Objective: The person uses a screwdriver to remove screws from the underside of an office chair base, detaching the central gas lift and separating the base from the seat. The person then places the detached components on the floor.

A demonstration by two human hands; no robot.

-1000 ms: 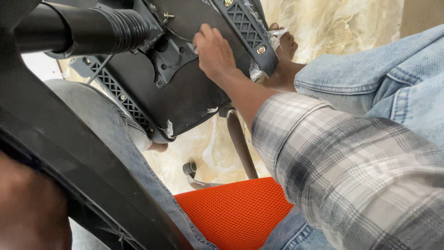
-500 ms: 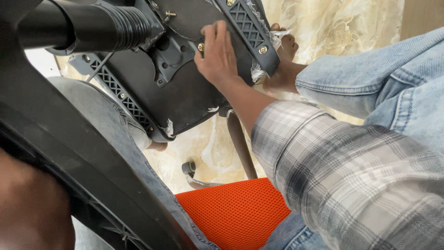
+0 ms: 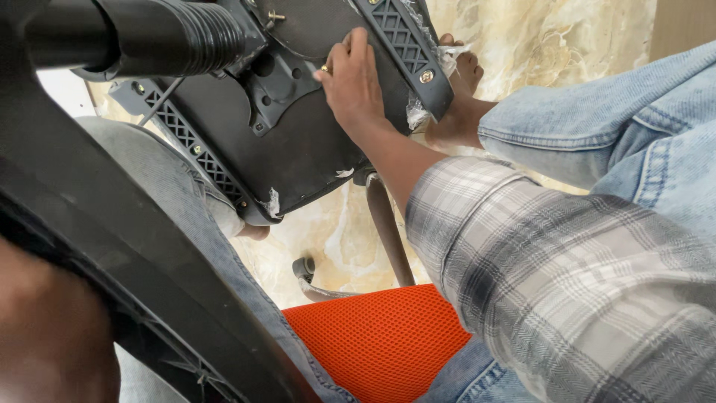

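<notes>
An upturned black chair seat point(image 3: 298, 160) lies between my jeans-clad legs, its metal mounting plate point(image 3: 277, 86) facing up. My right hand point(image 3: 356, 86), in a plaid sleeve, rests on that plate with thumb and fingertips closed around a small brass bolt point(image 3: 325, 69). My left hand point(image 3: 45, 336) is a blurred shape at the lower left behind a thick black chair base arm point(image 3: 112, 231); its grip is hidden. A black ribbed cylinder cover point(image 3: 175, 33) juts out at the top left.
Latticed black brackets with brass bolts point(image 3: 406, 45) run along both seat edges. An orange mesh panel point(image 3: 373, 343), a grey metal tube point(image 3: 388, 224) and a small caster point(image 3: 303, 267) lie on the marble floor point(image 3: 537, 37). My bare foot point(image 3: 462, 89) sits beside the seat.
My right hand has slid up the plate and turned slightly, its fingers now closed at the brass bolt. The seat has shifted a little upward in view.
</notes>
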